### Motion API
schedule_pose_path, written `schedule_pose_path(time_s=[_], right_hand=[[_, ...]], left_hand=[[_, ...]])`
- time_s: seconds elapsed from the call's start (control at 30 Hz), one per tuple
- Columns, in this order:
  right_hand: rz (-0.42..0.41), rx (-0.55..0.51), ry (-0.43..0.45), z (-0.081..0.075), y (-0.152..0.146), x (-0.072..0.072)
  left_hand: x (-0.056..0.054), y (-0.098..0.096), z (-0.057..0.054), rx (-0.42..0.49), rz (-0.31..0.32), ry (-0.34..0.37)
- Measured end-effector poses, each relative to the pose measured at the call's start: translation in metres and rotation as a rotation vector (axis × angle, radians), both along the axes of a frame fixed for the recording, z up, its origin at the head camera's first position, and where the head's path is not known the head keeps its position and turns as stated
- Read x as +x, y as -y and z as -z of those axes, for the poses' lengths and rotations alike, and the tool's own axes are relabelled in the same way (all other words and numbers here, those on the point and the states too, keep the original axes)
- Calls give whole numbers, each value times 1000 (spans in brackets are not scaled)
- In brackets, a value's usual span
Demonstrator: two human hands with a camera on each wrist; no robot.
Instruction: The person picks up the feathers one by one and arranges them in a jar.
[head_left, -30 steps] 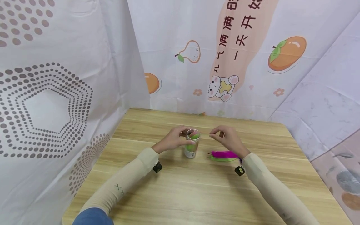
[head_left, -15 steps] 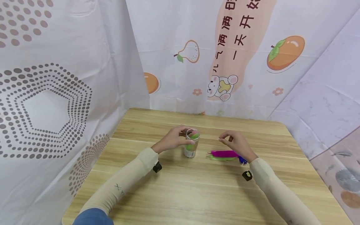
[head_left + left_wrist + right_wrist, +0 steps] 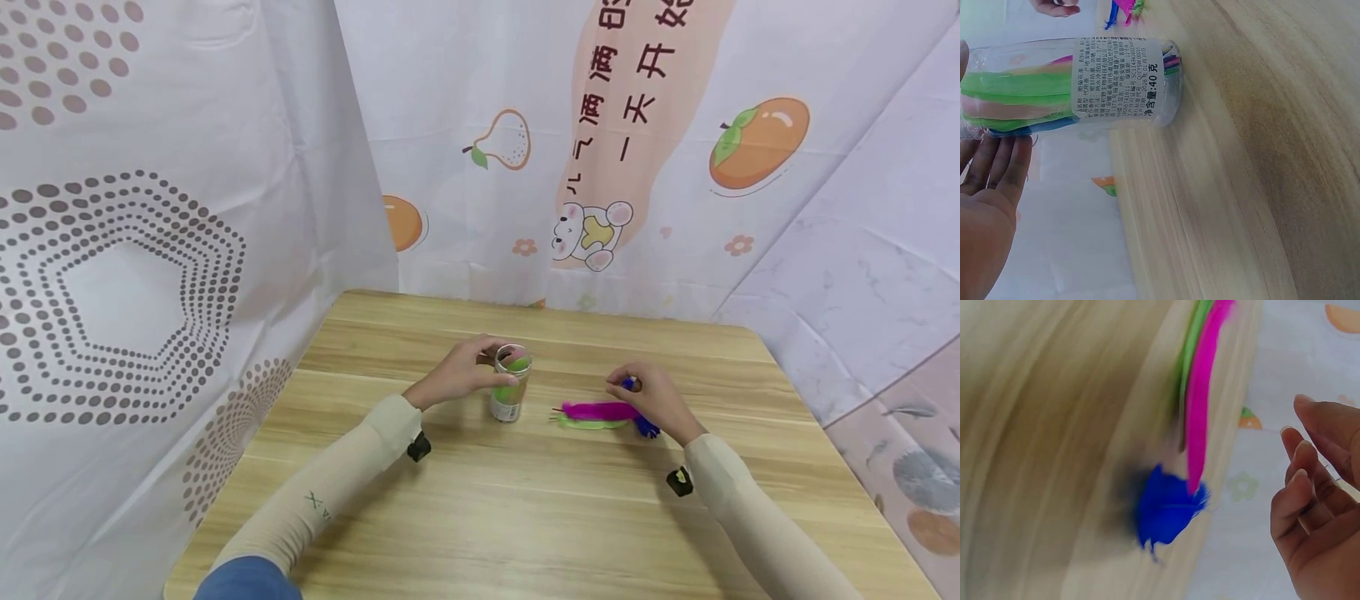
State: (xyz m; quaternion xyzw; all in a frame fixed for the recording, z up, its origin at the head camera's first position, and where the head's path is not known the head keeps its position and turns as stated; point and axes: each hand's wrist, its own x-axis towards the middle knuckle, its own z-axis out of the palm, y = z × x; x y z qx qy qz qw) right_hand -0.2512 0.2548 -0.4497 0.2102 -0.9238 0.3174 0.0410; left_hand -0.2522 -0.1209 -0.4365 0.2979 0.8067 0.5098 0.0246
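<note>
My left hand (image 3: 467, 368) holds a clear plastic jar (image 3: 507, 403) with its fingers and thumb round the upper part. The jar stands upright, its mouth uncovered, on the wooden table. Green, pink and blue feathers (image 3: 1016, 94) show through its wall in the left wrist view, beside a white printed label (image 3: 1119, 78). My right hand (image 3: 654, 398) hovers over loose feathers, fingers loosely bent, with nothing between them. Under it lie a magenta feather (image 3: 1200, 394), a green feather (image 3: 1190, 353) and a blue feather (image 3: 1169, 509); the hand partly hides the blue one in the head view.
The wooden table (image 3: 480, 517) reaches back to a white printed curtain (image 3: 450, 242). Another patterned curtain (image 3: 135, 292) hangs along the left side. Black wrist cameras (image 3: 419, 447) sit under both sleeves.
My right hand has moved right and toward me, away from the jar, to above the blue feather. The left hand and the jar have stayed in place.
</note>
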Motion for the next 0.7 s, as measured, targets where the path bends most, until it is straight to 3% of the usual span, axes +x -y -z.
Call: schedule_pose_path(time_s=[0.43,0.7], right_hand=[[2,95,8,14,-20,0],[-30,163,65,20,-26,1]], left_hand=[[1,1,-2,9,10,13],[2,1,-4,16,19,26]])
